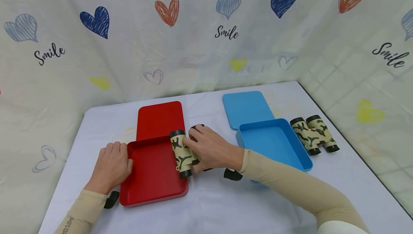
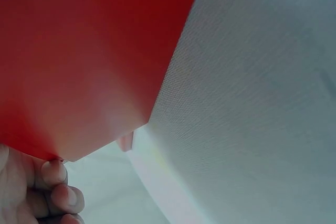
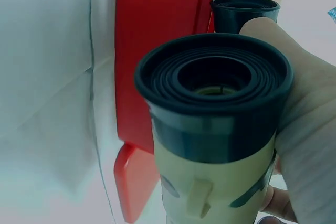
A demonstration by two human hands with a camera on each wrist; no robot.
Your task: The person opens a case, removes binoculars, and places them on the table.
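My right hand point(image 1: 214, 146) grips a pair of camouflage binoculars point(image 1: 180, 155) at the right side of an open red box point(image 1: 155, 173). One barrel shows over the box's right wall; my hand covers much of the other. Up close in the right wrist view are the black eyepiece and tan barrel of the binoculars point(image 3: 210, 135). My left hand point(image 1: 111, 164) holds the red box by its left wall, fingers curled at the rim. The left wrist view shows its fingertips point(image 2: 68, 196) against the red box point(image 2: 79, 66).
Behind the red box lies a red lid point(image 1: 161, 119). To the right stands an open blue box point(image 1: 271, 144), a blue lid point(image 1: 246, 108) behind it. A second pair of camouflage binoculars point(image 1: 314, 135) lies near the white table's right edge. A patterned curtain hangs behind.
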